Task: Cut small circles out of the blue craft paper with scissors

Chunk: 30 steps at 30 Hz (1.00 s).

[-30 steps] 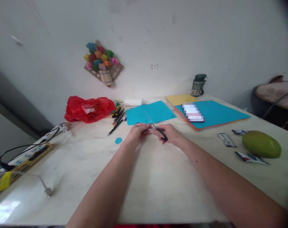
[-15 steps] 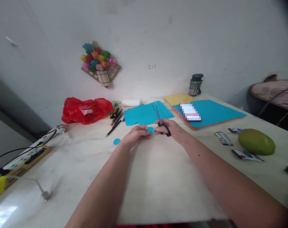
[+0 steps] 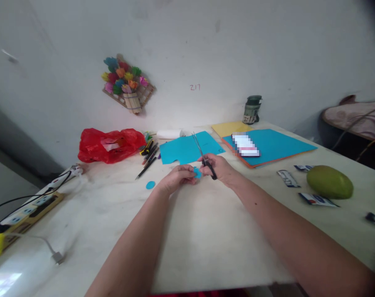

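Note:
My left hand (image 3: 181, 176) is closed on a small piece of blue paper (image 3: 197, 173), pinching it by its left side. Black-handled scissors (image 3: 209, 168) are in my right hand (image 3: 218, 167), their blades pointing up and away from me, slightly apart. The fingertips of my right hand reach the right edge of the small blue piece. A blue paper disc (image 3: 150, 185) lies flat on the table, left of my left hand. Beyond both hands lies a blue sheet (image 3: 187, 147) with a notch in its near edge and a small drawn circle at its right corner.
A phone (image 3: 245, 145) rests on stacked coloured paper (image 3: 283, 142). On the right are a green mango-like fruit (image 3: 329, 182) and several sachets (image 3: 317, 199). Pens (image 3: 146, 168) and a red plastic bag (image 3: 111, 144) lie to the left, with a power strip (image 3: 35, 208) near the table's left edge.
My right fingertips have come in to the small blue piece, closing the gap. The scissors have tilted further left. The whole view has shifted slightly.

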Each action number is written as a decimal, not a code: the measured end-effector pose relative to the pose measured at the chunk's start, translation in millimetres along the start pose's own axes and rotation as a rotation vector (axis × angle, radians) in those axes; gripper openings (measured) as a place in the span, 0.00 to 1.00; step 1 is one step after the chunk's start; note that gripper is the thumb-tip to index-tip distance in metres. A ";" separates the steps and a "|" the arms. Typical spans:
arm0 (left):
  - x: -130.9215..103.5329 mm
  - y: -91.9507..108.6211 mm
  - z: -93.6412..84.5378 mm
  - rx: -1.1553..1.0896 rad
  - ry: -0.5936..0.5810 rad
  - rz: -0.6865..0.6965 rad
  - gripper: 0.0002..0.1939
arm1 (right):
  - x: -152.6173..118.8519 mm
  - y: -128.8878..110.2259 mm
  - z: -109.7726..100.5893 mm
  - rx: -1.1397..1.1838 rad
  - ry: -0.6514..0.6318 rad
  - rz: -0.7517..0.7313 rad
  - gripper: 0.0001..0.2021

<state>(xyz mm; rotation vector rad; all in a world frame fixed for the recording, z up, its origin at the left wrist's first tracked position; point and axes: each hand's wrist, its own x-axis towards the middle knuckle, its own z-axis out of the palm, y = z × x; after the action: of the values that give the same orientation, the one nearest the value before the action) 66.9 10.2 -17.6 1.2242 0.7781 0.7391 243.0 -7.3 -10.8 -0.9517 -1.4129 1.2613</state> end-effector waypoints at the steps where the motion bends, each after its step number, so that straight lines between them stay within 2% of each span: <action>1: 0.9 0.0 -0.3 -0.035 0.016 0.004 0.09 | 0.6 0.1 -0.1 0.005 0.018 -0.004 0.18; 6: 4.0 1.4 -1.4 -0.129 0.047 0.017 0.09 | 1.0 -0.9 0.8 0.018 0.101 -0.016 0.18; 15: 4.3 -4.0 -6.1 -0.054 0.084 0.106 0.09 | 0.8 -1.4 3.8 0.015 0.147 0.005 0.19; 22: 5.1 -5.6 -8.0 -0.025 0.071 0.083 0.10 | 1.0 0.9 4.0 0.008 0.174 -0.006 0.19; 26: 3.1 -2.7 -3.3 -0.003 0.116 0.035 0.10 | 2.0 2.8 4.5 0.011 0.182 -0.013 0.18; 30: 2.3 -1.6 -0.5 0.005 0.156 0.066 0.10 | 2.8 4.7 5.3 0.024 0.179 -0.014 0.18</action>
<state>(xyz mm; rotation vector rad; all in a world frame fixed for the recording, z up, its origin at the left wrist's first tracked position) 67.9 12.1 -19.5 1.2114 0.8703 0.8957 237.0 -5.1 -14.8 -1.0106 -1.2608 1.1503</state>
